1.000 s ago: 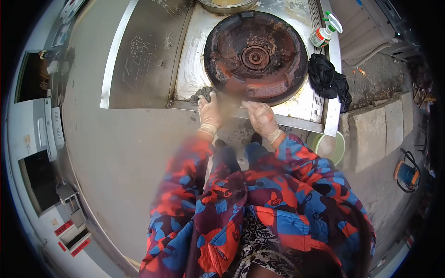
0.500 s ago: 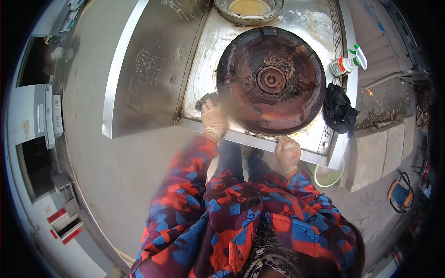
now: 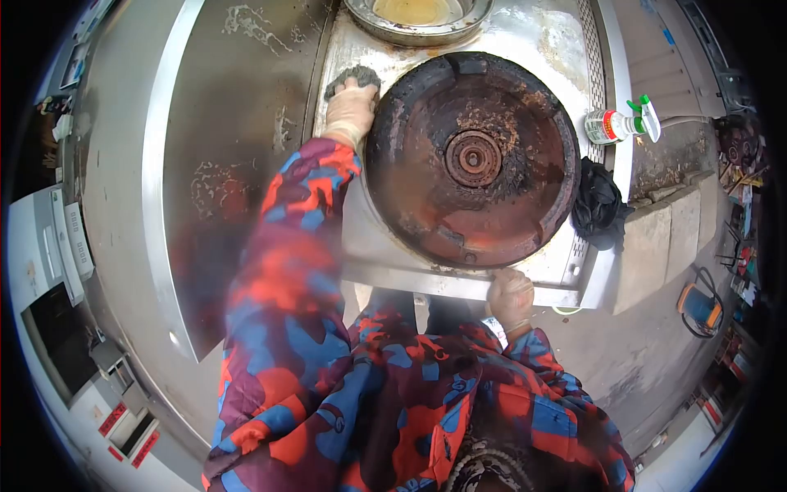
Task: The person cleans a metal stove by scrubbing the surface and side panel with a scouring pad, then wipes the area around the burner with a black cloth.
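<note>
The left hand has moved from the near edge of the steel surface to the upper middle of the frame, pressing a grey scouring pad down beside the rusty burner ring; scrubbing now covers the far side. The right hand grips the stove's front edge, lower centre, bracing.

— Where's the left hand?
— Pressing a grey scouring pad on the steel counter, beside the rusty burner.
— The right hand?
— Gripping the counter's front edge.
</note>
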### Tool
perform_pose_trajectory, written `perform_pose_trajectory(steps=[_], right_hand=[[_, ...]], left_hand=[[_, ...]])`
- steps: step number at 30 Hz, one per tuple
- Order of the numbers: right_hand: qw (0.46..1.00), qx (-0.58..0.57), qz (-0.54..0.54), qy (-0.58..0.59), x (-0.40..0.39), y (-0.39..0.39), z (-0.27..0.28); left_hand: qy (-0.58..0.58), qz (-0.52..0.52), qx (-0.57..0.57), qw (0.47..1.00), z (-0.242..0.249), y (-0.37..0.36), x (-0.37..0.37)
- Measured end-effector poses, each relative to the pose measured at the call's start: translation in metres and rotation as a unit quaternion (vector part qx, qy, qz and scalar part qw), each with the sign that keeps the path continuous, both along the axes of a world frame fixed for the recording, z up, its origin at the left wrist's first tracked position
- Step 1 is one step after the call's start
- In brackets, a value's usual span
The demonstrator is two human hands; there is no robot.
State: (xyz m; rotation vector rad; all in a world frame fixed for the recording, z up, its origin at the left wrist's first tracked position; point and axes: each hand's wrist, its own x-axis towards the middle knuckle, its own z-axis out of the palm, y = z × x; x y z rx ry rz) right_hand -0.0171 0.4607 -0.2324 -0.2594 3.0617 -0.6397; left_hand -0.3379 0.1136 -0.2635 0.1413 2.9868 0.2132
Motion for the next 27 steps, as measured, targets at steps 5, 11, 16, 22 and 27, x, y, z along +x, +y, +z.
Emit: perform_pose_trajectory(steps=[5,11,16,22,27], right_hand=[[0.998,0.016,0.026,-0.049,0.003,0.008,-0.007],[0.998,0.034,0.008,-0.061,-0.002,0.002,0.001],[0.999,0.035,-0.005,-0.040,0.000,0.003,-0.004],[1.000,0.000,-0.007,-0.013,-0.002,0.005,0.000],[0.998,0.021,0.002,-0.058,-0.001,0.006,-0.001]], left_hand=[[-0.104,0.031,0.008,0.994,0.031,-0.006,0.131],[-0.033,-0.014,0.041,0.999,0.010,-0.007,0.010],[0.055,0.009,0.029,0.998,-0.014,0.022,-0.114],[-0.052,0.039,0.030,0.997,0.010,-0.003,0.015],[-0.009,0.064,0.022,0.998,-0.004,-0.006,0.008]])
